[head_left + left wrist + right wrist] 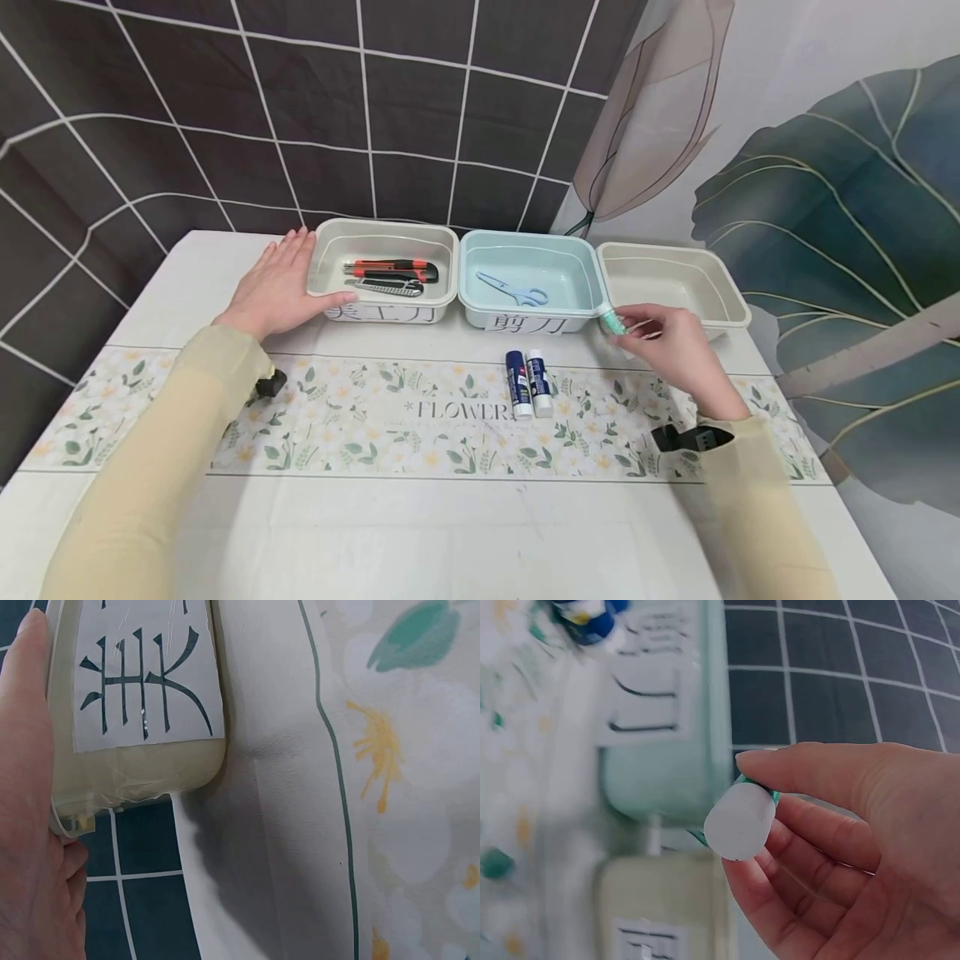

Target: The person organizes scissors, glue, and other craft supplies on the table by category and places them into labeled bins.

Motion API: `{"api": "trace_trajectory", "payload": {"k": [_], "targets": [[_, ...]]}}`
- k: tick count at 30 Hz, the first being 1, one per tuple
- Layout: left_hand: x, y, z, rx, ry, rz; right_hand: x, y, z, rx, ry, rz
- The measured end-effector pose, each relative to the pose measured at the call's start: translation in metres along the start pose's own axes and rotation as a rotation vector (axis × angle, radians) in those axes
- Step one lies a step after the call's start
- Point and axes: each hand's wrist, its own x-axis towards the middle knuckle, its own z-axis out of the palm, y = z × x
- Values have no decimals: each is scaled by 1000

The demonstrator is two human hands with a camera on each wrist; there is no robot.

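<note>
My right hand [675, 346] pinches a green and white glue stick [613, 322] between thumb and fingers, near the corner where the blue bin [532, 319] meets the right beige bin [731, 323]. In the right wrist view the stick's white end [735, 825] faces the camera. My left hand [273, 287] lies against the left beige bin [322, 250], fingers straight along its side and thumb across the front rim. Inside that bin are several utility knives [393, 271]. Blue scissors [513, 288] lie in the blue bin. Two blue and white glue sticks [517, 385] lie on the table.
The three bins stand in a row at the table's back edge, before a dark gridded curtain [412, 108]. Labels with Chinese characters are on their fronts, including the blue bin's label [525, 323]. A floral strip [442, 450] crosses the white table [420, 533].
</note>
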Motion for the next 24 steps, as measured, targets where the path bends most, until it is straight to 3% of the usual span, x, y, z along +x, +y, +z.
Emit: {"api": "trace_trajectory", "payload": {"k": [3, 15, 24], "targets": [[0, 1, 0, -1, -3, -1, 2, 2, -13, -6, 36, 21], [-1, 1, -1, -3, 7, 3, 23, 25, -68, 10, 124, 260], [-1, 1, 0, -6, 16, 3, 48, 49, -98, 60, 111, 382]]}}
